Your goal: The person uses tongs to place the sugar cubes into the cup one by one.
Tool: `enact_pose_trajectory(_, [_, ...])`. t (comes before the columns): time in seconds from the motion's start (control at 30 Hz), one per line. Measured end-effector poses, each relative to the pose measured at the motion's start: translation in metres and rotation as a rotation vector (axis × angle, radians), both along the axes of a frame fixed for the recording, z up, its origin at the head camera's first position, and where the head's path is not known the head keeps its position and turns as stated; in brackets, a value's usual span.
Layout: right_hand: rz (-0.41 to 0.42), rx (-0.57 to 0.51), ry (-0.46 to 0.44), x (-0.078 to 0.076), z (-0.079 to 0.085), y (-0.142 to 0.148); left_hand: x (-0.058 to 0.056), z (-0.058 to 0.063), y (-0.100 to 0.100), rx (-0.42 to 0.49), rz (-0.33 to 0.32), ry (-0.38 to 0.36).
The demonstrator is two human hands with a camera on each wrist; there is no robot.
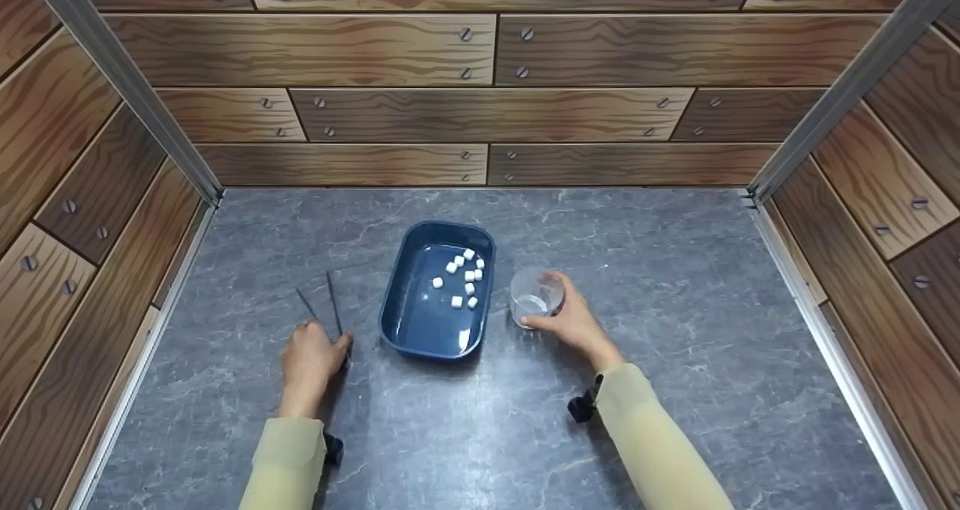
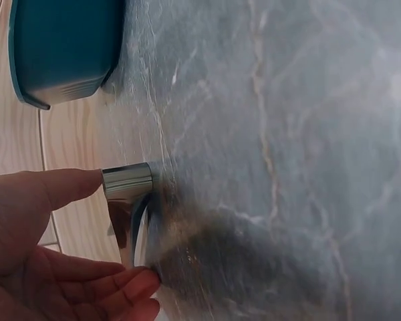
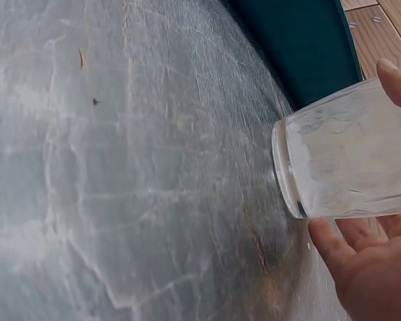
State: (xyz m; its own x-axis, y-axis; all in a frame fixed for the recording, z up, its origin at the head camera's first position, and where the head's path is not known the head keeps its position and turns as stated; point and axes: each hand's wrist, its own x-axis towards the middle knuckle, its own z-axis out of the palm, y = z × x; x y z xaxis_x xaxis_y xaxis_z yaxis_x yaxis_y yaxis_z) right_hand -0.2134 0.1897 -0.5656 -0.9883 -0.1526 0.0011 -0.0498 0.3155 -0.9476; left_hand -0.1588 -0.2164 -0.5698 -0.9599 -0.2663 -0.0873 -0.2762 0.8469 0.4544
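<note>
The left hand (image 1: 309, 360) is pinching metal tongs (image 1: 334, 304), legs apart, between the tabletop's (image 1: 675, 330) left edge and a blue tub (image 1: 417, 319) containing white cubes (image 1: 457, 301). The right hand (image 1: 576, 321) is holding a clear cup (image 1: 534, 289) between tub and right edge. The tongs are likely handling stiff, springy and slick, favouring mid-leg pressure; the cup is appearing light, slippery and crushable, favouring gentle side contact.

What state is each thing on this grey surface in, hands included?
Blue tub: upright, open-topped, holding white cubes
White cubes: loose, scattered, mostly toward the cup side
Clear cup: upright, looks empty
Metal tongs: arms spread apart
Left hand: pinching the tongs
Right hand: gripping the cup
</note>
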Motion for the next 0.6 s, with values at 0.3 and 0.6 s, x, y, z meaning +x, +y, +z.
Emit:
enact_pose_trajectory(0.3, [-0.021, 0.046, 0.044, -0.004, -0.011, 0.005, -0.003, 0.002, 0.0, 0.009, 0.001, -0.037])
enact_pose_trajectory(0.6, [-0.05, 0.144, 0.042, -0.005, -0.008, 0.008, -0.003, 0.0, -0.001, 0.008, 0.001, -0.019])
